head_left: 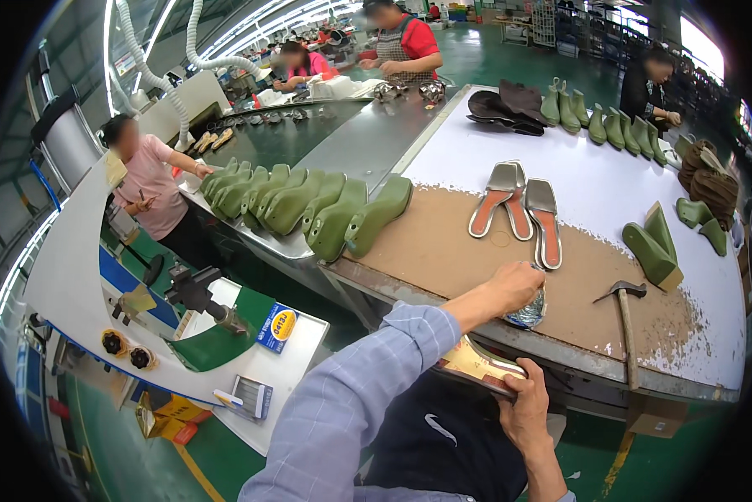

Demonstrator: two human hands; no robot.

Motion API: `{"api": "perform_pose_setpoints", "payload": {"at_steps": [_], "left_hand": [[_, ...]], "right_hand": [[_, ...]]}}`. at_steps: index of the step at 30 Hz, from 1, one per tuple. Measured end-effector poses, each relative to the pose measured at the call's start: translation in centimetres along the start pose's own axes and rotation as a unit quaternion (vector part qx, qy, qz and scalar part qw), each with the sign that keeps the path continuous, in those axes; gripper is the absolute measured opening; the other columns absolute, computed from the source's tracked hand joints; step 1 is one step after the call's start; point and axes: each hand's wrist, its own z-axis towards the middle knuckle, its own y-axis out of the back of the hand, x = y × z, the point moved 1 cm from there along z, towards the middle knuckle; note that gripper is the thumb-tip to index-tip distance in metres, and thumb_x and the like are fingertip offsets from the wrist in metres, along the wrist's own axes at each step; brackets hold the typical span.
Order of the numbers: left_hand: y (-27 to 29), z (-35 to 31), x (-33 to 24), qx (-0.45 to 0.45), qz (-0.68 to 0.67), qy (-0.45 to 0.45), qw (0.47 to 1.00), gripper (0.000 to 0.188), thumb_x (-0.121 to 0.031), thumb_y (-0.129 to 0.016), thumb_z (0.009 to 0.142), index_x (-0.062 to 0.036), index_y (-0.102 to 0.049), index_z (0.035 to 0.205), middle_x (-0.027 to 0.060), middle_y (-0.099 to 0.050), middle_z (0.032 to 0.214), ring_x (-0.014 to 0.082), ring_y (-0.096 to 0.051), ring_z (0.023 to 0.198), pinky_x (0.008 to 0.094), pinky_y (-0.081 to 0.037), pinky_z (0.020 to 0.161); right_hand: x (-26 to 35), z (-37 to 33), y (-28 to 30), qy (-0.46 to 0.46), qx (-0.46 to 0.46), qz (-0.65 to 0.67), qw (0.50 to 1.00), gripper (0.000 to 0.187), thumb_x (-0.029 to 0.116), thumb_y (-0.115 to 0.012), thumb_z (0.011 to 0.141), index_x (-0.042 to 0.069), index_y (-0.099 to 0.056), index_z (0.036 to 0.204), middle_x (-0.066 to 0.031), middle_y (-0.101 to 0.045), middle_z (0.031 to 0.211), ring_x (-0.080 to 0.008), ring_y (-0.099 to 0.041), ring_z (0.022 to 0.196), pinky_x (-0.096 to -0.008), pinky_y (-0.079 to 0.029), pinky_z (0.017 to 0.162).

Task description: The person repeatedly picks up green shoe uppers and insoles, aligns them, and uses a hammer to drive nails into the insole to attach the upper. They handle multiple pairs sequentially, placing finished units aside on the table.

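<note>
My right hand [526, 407] is closed around the end of a shoe piece [479, 365] with a pale yellow underside turned up, held above my lap at the table's near edge. Part of that piece lies behind my left forearm. My left hand [514, 286] is over a crumpled, shiny silvery container [528, 311] at the table edge. Its fingers are curled together; whatever they pinch is hidden. Just beyond it lie several open sandals [545, 230] with silvery straps and reddish-brown insoles.
A hammer [627, 322] lies on the worn table [426, 259], its handle overhanging the edge. Green shoe lasts [288, 201] line the left bench; others [652, 251] stand right. A white machine [66, 251] is at my left. Several co-workers, one in pink [154, 180], are around.
</note>
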Motion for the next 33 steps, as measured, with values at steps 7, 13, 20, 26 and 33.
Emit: {"api": "perform_pose_setpoints", "payload": {"at_steps": [7, 13, 20, 26, 33], "left_hand": [[1.9, -0.5, 0.3, 0.006, -0.092, 0.004, 0.996, 0.017, -0.017, -0.071, 0.088, -0.0048, -0.065, 0.099, 0.0181, -0.072, 0.087, 0.0398, -0.069, 0.085, 0.0497, -0.054, 0.075], [7.3, -5.2, -6.7, -0.055, -0.281, 0.015, 0.958, 0.016, -0.013, -0.071, 0.092, -0.0011, -0.061, 0.095, 0.0158, -0.071, 0.086, 0.0345, -0.068, 0.079, 0.0431, -0.053, 0.071], [6.5, -13.9, -8.8, -0.067, -0.25, 0.039, 0.965, 0.018, -0.004, -0.072, 0.088, -0.0051, -0.074, 0.106, 0.0102, -0.074, 0.098, 0.0288, -0.07, 0.098, 0.0363, -0.055, 0.084], [6.2, -13.5, -9.9, -0.024, -0.183, 0.041, 0.982, 0.006, -0.007, -0.073, 0.087, -0.0045, -0.073, 0.093, 0.0103, -0.076, 0.11, 0.0313, -0.068, 0.114, 0.0391, -0.055, 0.091], [6.4, -12.7, -9.3, 0.068, -0.227, 0.101, 0.966, 0.01, -0.008, -0.072, 0.089, -0.0018, -0.074, 0.097, 0.0132, -0.075, 0.112, 0.0288, -0.072, 0.104, 0.0373, -0.056, 0.09]], "right_hand": [[-0.1, 0.2, -0.2, 0.012, -0.005, -0.001, 1.0, 0.077, -0.012, -0.082, 0.057, 0.013, -0.046, 0.121, -0.0256, -0.055, 0.128, -0.0452, -0.061, 0.108, -0.05, -0.054, 0.085], [-0.6, 0.1, 0.3, 0.01, -0.018, -0.012, 1.0, 0.071, -0.004, -0.085, 0.065, 0.014, -0.046, 0.121, -0.0233, -0.056, 0.127, -0.0431, -0.062, 0.107, -0.0489, -0.054, 0.085], [-1.0, 0.7, 1.2, -0.011, 0.027, 0.044, 0.999, 0.053, 0.007, -0.083, 0.076, 0.01, -0.056, 0.122, -0.0171, -0.061, 0.127, -0.0395, -0.062, 0.111, -0.0457, -0.051, 0.093], [-7.0, 0.5, 10.7, -0.128, -0.092, -0.299, 0.941, 0.037, 0.028, -0.064, 0.097, 0.004, -0.058, 0.125, -0.0207, -0.06, 0.128, -0.0426, -0.057, 0.114, -0.0505, -0.045, 0.097], [-14.0, 1.1, 16.0, -0.338, 0.129, -0.356, 0.861, 0.051, 0.0, -0.05, 0.097, 0.013, -0.05, 0.146, -0.0228, -0.059, 0.119, -0.043, -0.063, 0.1, -0.052, -0.052, 0.083]]}}
